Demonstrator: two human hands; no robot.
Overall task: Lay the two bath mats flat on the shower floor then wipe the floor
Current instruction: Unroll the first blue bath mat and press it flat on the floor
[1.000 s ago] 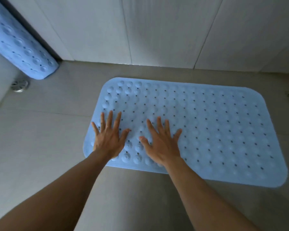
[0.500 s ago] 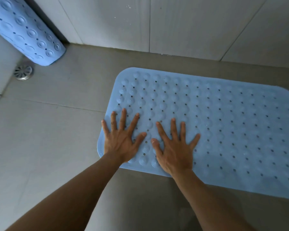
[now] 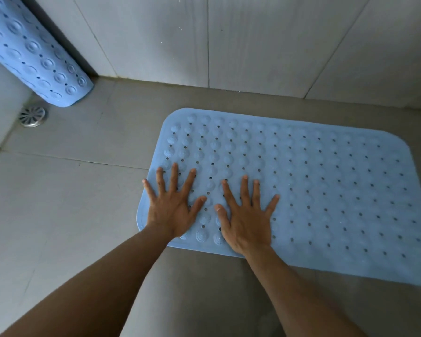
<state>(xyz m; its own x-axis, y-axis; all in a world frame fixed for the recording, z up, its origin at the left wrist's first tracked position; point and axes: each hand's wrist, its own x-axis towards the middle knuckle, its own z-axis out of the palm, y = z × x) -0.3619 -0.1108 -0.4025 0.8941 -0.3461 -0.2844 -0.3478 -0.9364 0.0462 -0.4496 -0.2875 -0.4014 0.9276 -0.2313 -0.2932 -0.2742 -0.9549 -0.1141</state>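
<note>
Both hands show wider-spread fingers than a second ago, and the view has swung so more of the second mat shows. The left hand (image 3: 171, 210) and right hand (image 3: 247, 220) lie palm-down, side by side, fingers straight and splayed, holding nothing, pressing the near left corner of the flat blue bath mat (image 3: 326, 190). That mat lies spread on the shower floor (image 3: 71, 215), its far edge near the tiled wall (image 3: 253, 45). The second mat (image 3: 32, 52) stands curled on end at the upper left, its lower end on the floor just beside the round drain (image 3: 32, 116). Both mats look like soft, floppy rubber, light but limp, dotted with holes and raised cups, probably suction cups that grip tile once pressed. The curled one will likely sag and try to keep its curve, so it is best taken by a short edge with both hands, drawn out flat, then smoothed from the middle outward. A wet surface could make it slippery.
</note>
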